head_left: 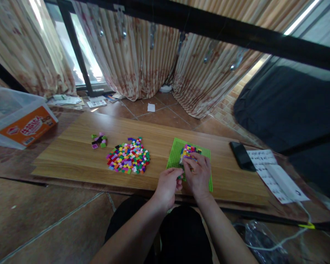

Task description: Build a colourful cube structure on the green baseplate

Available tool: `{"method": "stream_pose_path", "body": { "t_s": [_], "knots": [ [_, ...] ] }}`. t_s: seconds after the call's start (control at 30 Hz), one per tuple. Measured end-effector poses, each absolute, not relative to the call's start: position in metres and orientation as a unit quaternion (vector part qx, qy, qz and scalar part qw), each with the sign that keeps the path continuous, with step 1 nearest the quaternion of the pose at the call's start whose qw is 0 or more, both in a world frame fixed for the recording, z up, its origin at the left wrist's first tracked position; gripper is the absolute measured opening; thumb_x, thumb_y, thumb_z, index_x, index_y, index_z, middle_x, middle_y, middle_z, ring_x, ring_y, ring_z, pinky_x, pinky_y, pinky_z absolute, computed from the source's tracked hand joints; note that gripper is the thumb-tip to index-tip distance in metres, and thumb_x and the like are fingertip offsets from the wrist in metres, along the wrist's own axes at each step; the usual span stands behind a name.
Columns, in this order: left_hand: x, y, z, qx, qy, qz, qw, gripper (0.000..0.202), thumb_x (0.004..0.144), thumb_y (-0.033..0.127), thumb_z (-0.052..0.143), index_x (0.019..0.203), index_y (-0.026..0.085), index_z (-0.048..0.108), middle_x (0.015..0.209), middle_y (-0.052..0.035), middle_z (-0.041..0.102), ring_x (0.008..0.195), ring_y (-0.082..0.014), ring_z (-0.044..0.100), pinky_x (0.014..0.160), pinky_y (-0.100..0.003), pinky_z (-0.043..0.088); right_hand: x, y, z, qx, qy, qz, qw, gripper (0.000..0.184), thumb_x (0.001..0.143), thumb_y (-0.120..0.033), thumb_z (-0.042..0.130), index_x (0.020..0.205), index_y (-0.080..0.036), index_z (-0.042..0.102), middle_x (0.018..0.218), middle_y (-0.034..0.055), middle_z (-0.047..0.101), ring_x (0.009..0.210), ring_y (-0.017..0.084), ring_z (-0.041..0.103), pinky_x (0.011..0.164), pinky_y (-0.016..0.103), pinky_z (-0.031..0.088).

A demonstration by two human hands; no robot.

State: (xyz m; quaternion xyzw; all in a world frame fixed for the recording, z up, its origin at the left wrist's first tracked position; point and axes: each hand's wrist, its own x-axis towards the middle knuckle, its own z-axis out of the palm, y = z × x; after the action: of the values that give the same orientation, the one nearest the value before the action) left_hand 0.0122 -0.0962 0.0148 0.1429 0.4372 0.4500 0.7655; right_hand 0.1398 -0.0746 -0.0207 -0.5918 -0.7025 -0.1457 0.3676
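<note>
On a light green baseplate [175, 150] stands a small build of multicoloured toy bricks [191, 149]. My right hand [198, 174] reaches over the plate, its thumb and fingertips closed against the near left side of that build. Whether a loose brick sits between those fingertips is too small to tell. Just left of it, at the plate's near edge, my left hand [166, 185] is closed with a small dark green brick [179, 177] at its fingertips. The hands are close together, and the right one hides part of the build and plate.
Left of the plate lies a spread of loose bricks [129, 157] on the wooden board [79, 146], with a smaller group of bricks [99, 140] beyond. A phone [242, 156] and printed sheet [261, 161] lie right. A clear plastic bin [19, 117] stands far left.
</note>
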Motion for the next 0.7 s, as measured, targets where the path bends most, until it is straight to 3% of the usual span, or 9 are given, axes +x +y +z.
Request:
{"method": "stream_pose_path", "body": {
  "t_s": [0.4, 0.6, 0.7],
  "knots": [
    [0.010, -0.096, 0.013, 0.155, 0.449, 0.460, 0.750, 0.015, 0.061, 0.022, 0.070, 0.063, 0.012, 0.058, 0.059, 0.0023, 0.052, 0.047, -0.0041, 0.041, 0.045, -0.017, 0.029, 0.138, -0.077, -0.019, -0.605, -0.699, -0.132, 0.357, 0.015, 0.090, -0.027, 0.061, 0.086, -0.026, 0.075, 0.110, 0.0064, 0.067, 0.103, 0.024, 0.054, 0.089, 0.039, 0.042],
    [0.008, -0.098, 0.011, 0.146, 0.450, 0.472, 0.744, 0.017, 0.061, 0.022, 0.072, 0.062, 0.013, 0.058, 0.059, 0.0022, 0.053, 0.047, -0.0045, 0.042, 0.043, -0.017, 0.029, 0.161, -0.073, -0.014, -0.624, -0.626, -0.096, 0.458, 0.027, 0.094, -0.035, 0.051, 0.108, -0.021, 0.069, 0.111, 0.0111, 0.067, 0.106, 0.024, 0.058, 0.092, 0.042, 0.044],
    [0.008, -0.096, 0.011, 0.140, 0.452, 0.478, 0.740, 0.017, 0.061, 0.022, 0.072, 0.062, 0.013, 0.058, 0.058, 0.0027, 0.052, 0.045, -0.0045, 0.042, 0.042, -0.017, 0.029, 0.173, -0.053, -0.007, -0.670, -0.620, -0.060, 0.404, 0.037, 0.094, -0.038, 0.046, 0.116, -0.016, 0.065, 0.118, 0.0167, 0.064, 0.113, 0.029, 0.055, 0.095, 0.046, 0.043]
  ]
}}
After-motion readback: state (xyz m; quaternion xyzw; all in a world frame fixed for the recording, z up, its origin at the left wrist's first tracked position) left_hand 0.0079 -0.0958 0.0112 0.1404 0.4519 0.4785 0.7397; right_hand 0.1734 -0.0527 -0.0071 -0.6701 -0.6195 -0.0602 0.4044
